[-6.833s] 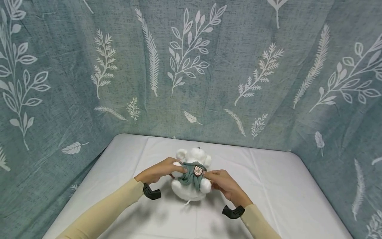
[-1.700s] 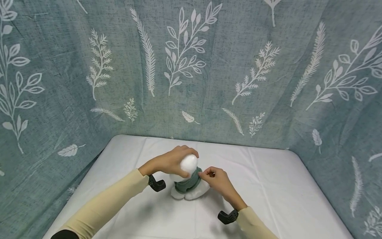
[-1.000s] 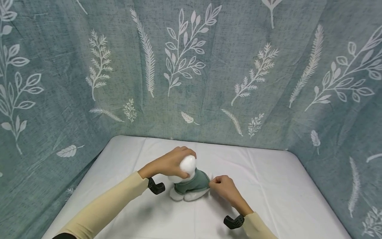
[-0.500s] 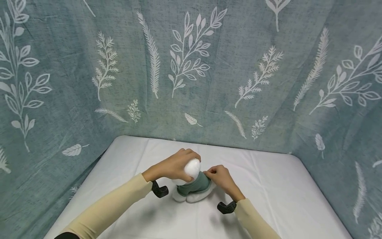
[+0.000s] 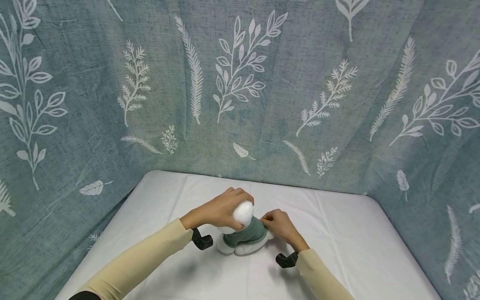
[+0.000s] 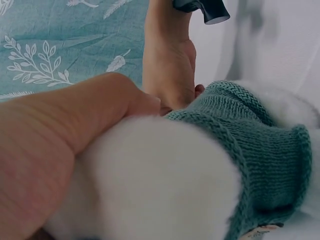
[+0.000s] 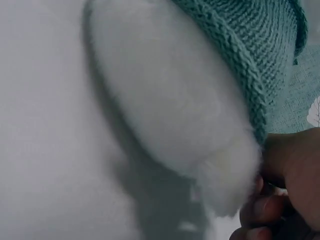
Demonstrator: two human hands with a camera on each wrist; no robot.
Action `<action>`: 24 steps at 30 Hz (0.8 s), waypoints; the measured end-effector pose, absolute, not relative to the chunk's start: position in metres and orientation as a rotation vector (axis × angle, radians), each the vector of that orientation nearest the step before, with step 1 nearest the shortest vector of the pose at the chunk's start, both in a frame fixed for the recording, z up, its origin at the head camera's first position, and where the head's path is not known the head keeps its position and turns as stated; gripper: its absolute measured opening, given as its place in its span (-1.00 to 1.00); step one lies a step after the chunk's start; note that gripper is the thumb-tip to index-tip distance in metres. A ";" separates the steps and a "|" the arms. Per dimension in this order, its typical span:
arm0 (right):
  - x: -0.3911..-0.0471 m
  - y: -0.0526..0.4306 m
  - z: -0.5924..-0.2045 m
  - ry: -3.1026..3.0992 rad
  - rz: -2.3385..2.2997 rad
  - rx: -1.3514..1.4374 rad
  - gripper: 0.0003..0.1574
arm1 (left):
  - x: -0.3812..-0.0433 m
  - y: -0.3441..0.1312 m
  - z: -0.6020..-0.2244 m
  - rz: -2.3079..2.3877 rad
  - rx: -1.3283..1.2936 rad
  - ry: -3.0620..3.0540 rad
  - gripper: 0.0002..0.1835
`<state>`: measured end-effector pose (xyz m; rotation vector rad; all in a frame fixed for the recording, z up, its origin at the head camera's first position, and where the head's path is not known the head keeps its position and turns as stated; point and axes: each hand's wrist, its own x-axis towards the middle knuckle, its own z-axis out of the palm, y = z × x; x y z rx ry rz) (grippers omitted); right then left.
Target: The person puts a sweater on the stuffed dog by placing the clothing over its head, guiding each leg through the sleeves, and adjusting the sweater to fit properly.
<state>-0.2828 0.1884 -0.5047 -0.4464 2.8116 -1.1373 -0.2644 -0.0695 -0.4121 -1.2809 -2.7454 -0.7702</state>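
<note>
A white plush toy [image 5: 243, 213] in a green knitted sweater [image 5: 250, 232] sits on the white table, with its legs toward the near side. My left hand [image 5: 225, 206] grips the toy's head from above, thumb on the near side; in the left wrist view, white fur [image 6: 165, 175] fills the space beside that thumb. My right hand [image 5: 281, 226] pinches the sweater's edge at the toy's back end. In the right wrist view, the sweater's rolled hem [image 7: 252, 85] lies along the white body [image 7: 165, 85], and the curled right fingers [image 7: 267, 207] are close to a fluffy tail [image 7: 230, 175].
The white-covered table [image 5: 180, 266] has rounded far corners. A blue-green curtain [image 5: 277, 96] with white leaf prints hangs behind it and on both sides. Black wrist cameras [image 5: 202, 239] sit on both wrists, and the sleeves are cream-coloured.
Earlier the toy's badged front showed, with both hands at its arms. It has since been turned, with the left hand now on its head. The right hand tugged the hem rightward, then moved back up.
</note>
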 end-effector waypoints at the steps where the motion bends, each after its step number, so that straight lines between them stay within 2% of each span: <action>1: -0.285 0.187 -0.504 2.828 -1.123 -0.488 -0.77 | -0.264 -0.069 -0.412 -0.770 -1.283 -2.741 -0.35; 5: -0.292 0.181 -0.502 2.865 -1.042 -0.631 -0.81 | -0.264 -0.069 -0.412 -0.744 -1.297 -2.733 -0.35; 9: -0.296 0.178 -0.502 2.881 -0.973 -0.661 -0.81 | -0.263 -0.069 -0.411 -0.736 -1.297 -2.724 -0.35; 17: -0.294 0.183 -0.509 2.834 -1.004 -0.391 -0.75 | -0.263 -0.067 -0.411 -0.749 -1.262 -2.754 -0.35; 24: -0.274 0.190 -0.503 2.765 -1.165 -0.283 -0.59 | -0.265 -0.073 -0.412 -0.807 -1.212 -2.801 -0.34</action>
